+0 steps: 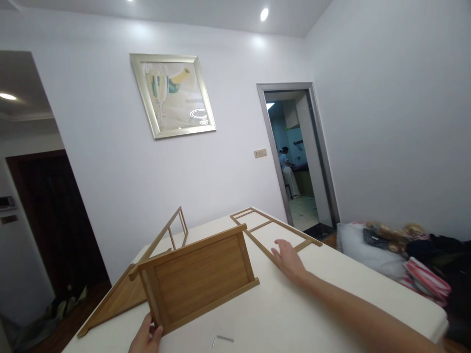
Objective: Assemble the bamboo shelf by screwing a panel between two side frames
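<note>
A wooden panel with a raised frame [202, 279] stands tilted on the white table [294, 314], joined at its left end to a slim wooden side frame [162, 235]. My left hand [145, 337] grips the panel's lower left corner between thumb and fingers. Beyond the panel to the right, a ladder-like wooden frame [263, 224] lies flat. Over its near rail is my right hand [289, 261], fingers apart; whether it touches the rail I cannot tell. A small L-shaped hex key [224, 338] lies in front of the panel.
Another wooden panel [117, 299] lies at the table's left edge. Right of the table is a pile of bedding and clothes [375, 255]. A person [287, 169] stands beyond the doorway [324, 162]. A framed picture [158, 132] hangs on the wall.
</note>
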`<state>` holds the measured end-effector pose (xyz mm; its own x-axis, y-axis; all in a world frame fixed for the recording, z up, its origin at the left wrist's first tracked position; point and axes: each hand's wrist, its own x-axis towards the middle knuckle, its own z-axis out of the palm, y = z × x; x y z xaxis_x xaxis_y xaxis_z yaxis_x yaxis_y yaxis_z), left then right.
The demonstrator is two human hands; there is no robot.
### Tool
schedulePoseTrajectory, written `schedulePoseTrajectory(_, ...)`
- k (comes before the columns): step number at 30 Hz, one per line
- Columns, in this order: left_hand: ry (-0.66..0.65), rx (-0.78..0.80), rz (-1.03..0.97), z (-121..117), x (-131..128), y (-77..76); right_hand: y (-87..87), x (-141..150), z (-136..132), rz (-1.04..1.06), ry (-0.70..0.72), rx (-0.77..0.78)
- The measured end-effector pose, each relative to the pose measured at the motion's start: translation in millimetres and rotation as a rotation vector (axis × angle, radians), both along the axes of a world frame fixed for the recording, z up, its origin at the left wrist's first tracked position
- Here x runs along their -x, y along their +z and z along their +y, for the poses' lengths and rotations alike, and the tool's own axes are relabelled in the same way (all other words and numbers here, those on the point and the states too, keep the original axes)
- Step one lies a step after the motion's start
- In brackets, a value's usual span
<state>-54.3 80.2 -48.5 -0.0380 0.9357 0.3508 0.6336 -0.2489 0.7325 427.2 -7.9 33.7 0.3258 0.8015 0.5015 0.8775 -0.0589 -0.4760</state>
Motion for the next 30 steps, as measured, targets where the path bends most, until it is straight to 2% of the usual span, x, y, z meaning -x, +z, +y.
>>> schedulePoseTrajectory(3,0.002,-0.046,-0.03,5.8,1.2,-6.4,3.1,-56.6,-1.4,-0.03,-0.223,0.034)
schedulePoseTrajectory(6,-0.032,-0.04,-0.075,9.2,2.4,-10.6,-1.6,-101.6,-6.5,-0.029,-0.4,0.1)
schedulePoseTrajectory(10,-0.087,-0.049,-0.124,10.4,4.5,-11.0,-13.1,-131.1,-10.4,-0.037,-0.429,0.244)
schedulePoseTrajectory(14,-0.084,-0.081,-0.115,9.4,3.9,-6.9,-19.0,-131.6,-12.5,-0.123,-0.398,0.295)
schedulePoseTrajectory(20,0.003,-0.074,-0.079,9.3,5.4,-1.1,-13.3,-120.7,-21.5,-0.258,-0.33,0.262)
schedulePoseTrajectory(26,0.057,-0.034,-0.071,2.5,13.8,9.5,-15.2,-109.9,-32.7,-0.277,-0.281,0.222)
schedulePoseTrajectory(28,0.138,-0.093,-0.05,-6.7,13.1,19.8,-17.7,-102.2,-36.8,-0.272,-0.266,0.21)
schedulePoseTrajectory(30,0.313,-0.22,0.031,-19.6,7.2,33.6,-18.7,-92.8,-40.8,-0.238,-0.249,0.192)
